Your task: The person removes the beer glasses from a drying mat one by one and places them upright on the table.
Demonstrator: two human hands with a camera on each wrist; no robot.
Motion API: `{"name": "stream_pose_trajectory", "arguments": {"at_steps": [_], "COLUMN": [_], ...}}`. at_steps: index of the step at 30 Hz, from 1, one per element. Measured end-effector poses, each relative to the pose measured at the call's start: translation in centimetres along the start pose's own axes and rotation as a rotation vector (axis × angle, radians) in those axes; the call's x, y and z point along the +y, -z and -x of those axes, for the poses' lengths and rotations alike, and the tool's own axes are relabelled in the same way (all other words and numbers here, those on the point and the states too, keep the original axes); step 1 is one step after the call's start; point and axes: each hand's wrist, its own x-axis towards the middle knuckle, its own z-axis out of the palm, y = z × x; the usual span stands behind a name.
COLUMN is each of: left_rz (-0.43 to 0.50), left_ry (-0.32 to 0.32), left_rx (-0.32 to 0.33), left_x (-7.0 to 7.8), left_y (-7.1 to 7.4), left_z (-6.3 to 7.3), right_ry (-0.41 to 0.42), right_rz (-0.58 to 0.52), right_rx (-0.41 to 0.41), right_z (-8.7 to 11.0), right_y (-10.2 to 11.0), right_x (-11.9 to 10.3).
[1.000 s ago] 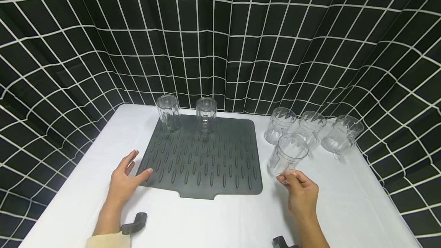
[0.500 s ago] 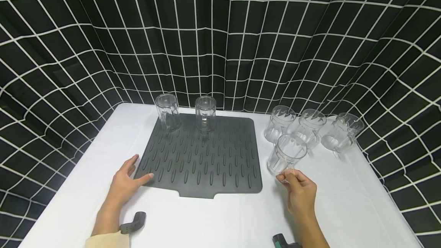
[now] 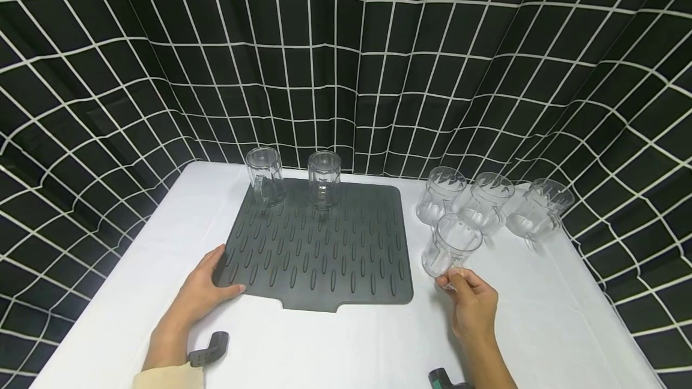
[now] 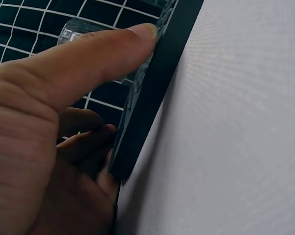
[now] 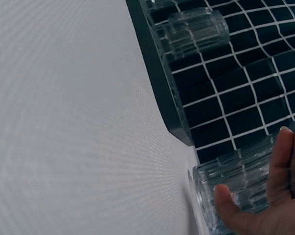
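Note:
In the head view my right hand (image 3: pixel 476 305) pinches the handle of a clear glass mug (image 3: pixel 451 245), which is upright with its rim on top, right of the dark grey ridged mat (image 3: pixel 324 257). The right wrist view shows the thumb and fingers close against the ribbed side of this mug (image 5: pixel 235 176). My left hand (image 3: pixel 202 290) touches the mat's front left corner, fingers along the left edge and thumb at the front edge. Seen from the left wrist, the thumb (image 4: pixel 103 61) lies on the mat's rim (image 4: pixel 147 103).
On the mat's back left, one glass mug (image 3: pixel 265 179) and another glass mug (image 3: pixel 324 180) appear upside down. Three upright glass mugs (image 3: pixel 440 197) stand at the back right of the white table (image 3: pixel 324 353). A black curtain with white grid lines (image 3: pixel 335 65) surrounds the table.
My left hand has come down and forward onto the mat's front left corner. My right hand keeps hold of the mug handle, nearly still.

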Motion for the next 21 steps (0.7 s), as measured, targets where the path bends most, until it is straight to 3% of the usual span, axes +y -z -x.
{"name": "stream_pose_trajectory", "arguments": {"at_steps": [7, 21], "left_rz": [-0.011, -0.009], "left_ry": [-0.008, 0.003], "left_rx": [-0.001, -0.001], "left_x": [-0.07, -0.14], "left_y": [-0.08, -0.15], "left_z": [-0.04, -0.11], "right_ry": [-0.014, -0.034], "right_rz": [0.047, 0.025], "right_rx": [0.013, 0.046], "right_z": [-0.43, -0.48], "right_y": [0.53, 0.4], "right_x": [0.34, 0.13]}}
